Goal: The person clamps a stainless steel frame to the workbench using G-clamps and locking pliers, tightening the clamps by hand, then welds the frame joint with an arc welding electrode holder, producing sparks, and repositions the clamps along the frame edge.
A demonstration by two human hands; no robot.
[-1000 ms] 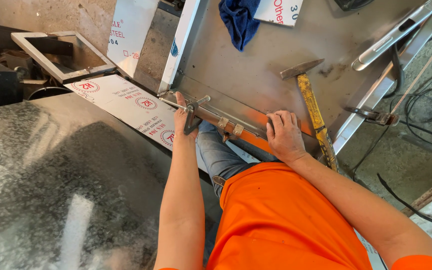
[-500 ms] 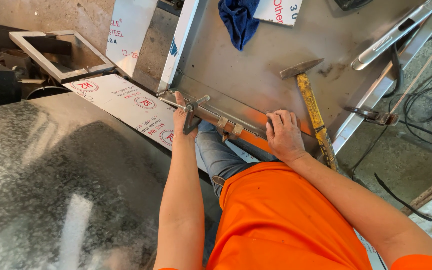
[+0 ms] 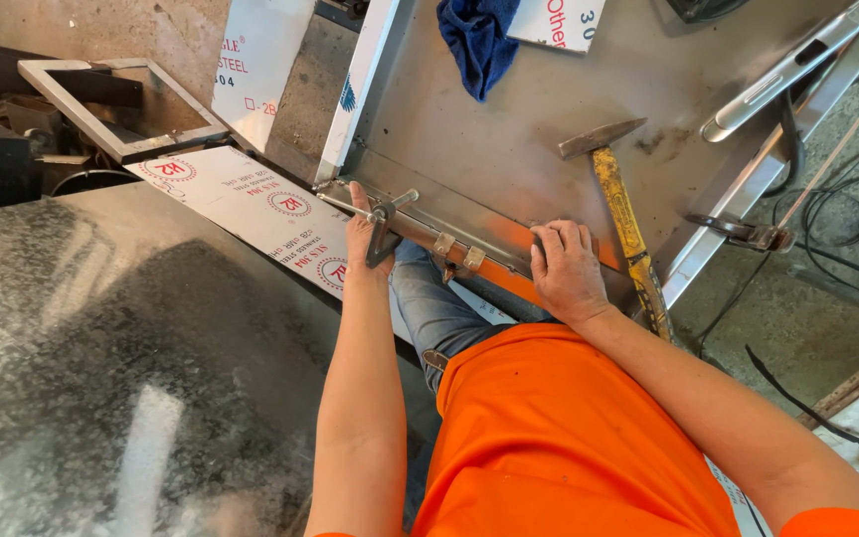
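Workshop: grey steel sheet point(image 3: 509, 149) serves as the bench, w/ concrete floor point(image 3: 817, 328) and cables to the right. On the sheet lie a yellow-handled hammer point(image 3: 620, 199) and a blue rag point(image 3: 476, 40). Vs. half a sec ago: no change, hands and hammer in the same spots. Left hand point(image 3: 362, 231) is closed round a clamp point(image 3: 386, 224) at the sheet's near edge. Right hand point(image 3: 567, 268) lies flat, fingers curled over the edge, beside the hammer handle.
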